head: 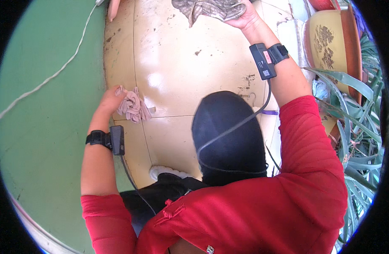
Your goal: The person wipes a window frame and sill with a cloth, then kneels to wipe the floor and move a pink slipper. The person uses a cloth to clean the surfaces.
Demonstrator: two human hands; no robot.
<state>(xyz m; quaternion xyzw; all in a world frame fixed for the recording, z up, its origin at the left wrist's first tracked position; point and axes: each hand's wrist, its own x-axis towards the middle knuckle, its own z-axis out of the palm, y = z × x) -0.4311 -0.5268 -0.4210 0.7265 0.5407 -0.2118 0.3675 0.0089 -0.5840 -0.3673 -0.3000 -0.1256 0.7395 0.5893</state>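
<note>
My left hand (111, 101), low beside the green wall, grips a crumpled pale pink cloth (133, 106). The cloth hangs in folds over the tiled floor (169, 79); whether its lower end touches the tiles I cannot tell. Farther ahead, at the top of the view, my right hand (245, 19) holds a damp-looking grey-brown rag (210, 9), partly cut off by the picture's edge. Dark dirt marks (197, 52) dot the glossy cream tiles between and below the two cloths.
A green wall (48, 120) with a twisted white cord (59, 73) runs along the left. On the right stand a yellow glazed plant pot (327, 47) and spiky-leaved plants (356, 158). My black-clad knee (227, 133) rises mid-view. A purple strip (270, 112) lies near it.
</note>
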